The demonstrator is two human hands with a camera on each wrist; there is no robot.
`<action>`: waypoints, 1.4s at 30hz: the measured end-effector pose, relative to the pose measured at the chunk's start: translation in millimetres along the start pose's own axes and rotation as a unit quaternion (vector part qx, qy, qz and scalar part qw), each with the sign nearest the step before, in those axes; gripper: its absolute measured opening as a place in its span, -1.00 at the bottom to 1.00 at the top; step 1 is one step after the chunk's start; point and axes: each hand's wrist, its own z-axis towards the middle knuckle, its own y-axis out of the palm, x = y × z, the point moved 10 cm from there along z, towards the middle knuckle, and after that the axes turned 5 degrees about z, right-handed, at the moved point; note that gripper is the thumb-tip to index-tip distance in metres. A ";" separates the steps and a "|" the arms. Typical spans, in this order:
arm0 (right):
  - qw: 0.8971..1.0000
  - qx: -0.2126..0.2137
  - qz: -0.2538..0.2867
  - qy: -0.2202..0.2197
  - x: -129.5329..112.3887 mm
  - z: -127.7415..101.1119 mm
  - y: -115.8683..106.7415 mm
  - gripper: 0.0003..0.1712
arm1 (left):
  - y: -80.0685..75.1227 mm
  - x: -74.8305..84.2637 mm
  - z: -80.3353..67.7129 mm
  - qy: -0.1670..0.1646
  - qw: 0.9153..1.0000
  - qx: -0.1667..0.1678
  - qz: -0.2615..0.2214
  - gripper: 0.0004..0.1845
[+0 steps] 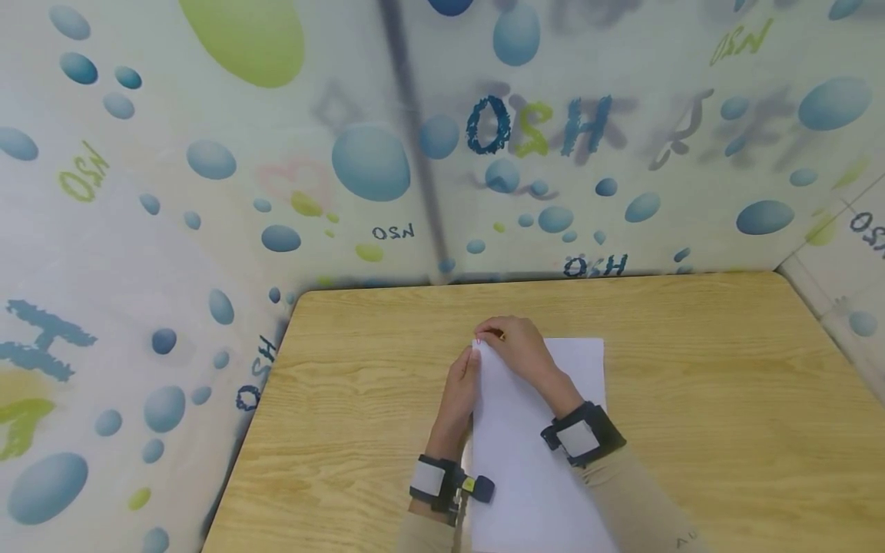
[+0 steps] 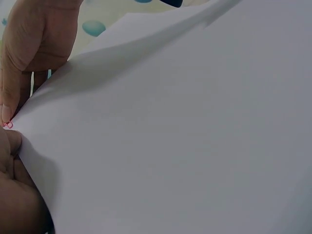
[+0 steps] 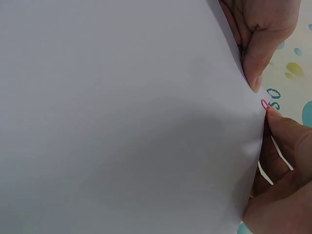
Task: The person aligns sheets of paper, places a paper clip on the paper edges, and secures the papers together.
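A white sheet of paper [image 1: 525, 461] is held up over the table; whether it is one sheet or several I cannot tell. My left hand [image 1: 459, 392] pinches its left edge near the top corner, thumb on the front face. At that corner sits a small red paper clip [image 3: 264, 104], its loop lying over the paper. My right hand [image 1: 520, 349] pinches the clip's outer end between thumb and fingers, just above the left thumb. In the left wrist view the paper clip [image 2: 8, 125] shows between both hands. The fingers behind the paper are partly hidden.
The wooden table [image 1: 346, 399] extends to both sides of the paper. Behind it hangs a pale curtain-like backdrop [image 1: 290, 138] with blue and green spots and lettering. Each wrist wears a black strap, the left strap [image 1: 435, 482] overlapping the paper's edge.
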 end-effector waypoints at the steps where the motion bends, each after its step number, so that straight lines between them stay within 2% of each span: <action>1: 1.000 0.000 0.000 0.000 0.2 0.0 0.2 -0.81 | 0.2 0.2 0.4 0.000 1.000 -0.002 0.000 -0.65; 7: 1.000 -0.001 0.000 0.003 1.2 -0.4 0.4 -0.82 | 0.9 0.5 1.5 -0.005 1.000 -0.011 0.002 -0.65; 18: 1.000 0.000 0.003 -0.002 0.2 -1.5 1.3 -0.82 | 0.3 1.8 -1.8 0.009 1.000 -0.001 0.004 -0.63; 27: 1.000 -0.006 0.006 -0.006 -0.4 -2.4 0.2 -0.82 | 3.0 0.6 -3.9 0.011 1.000 -0.017 -0.003 -0.59; 42: 1.000 -0.005 -0.007 -0.002 0.6 -2.3 0.5 -0.80 | 2.4 0.6 -3.2 0.000 1.000 0.000 0.003 -0.53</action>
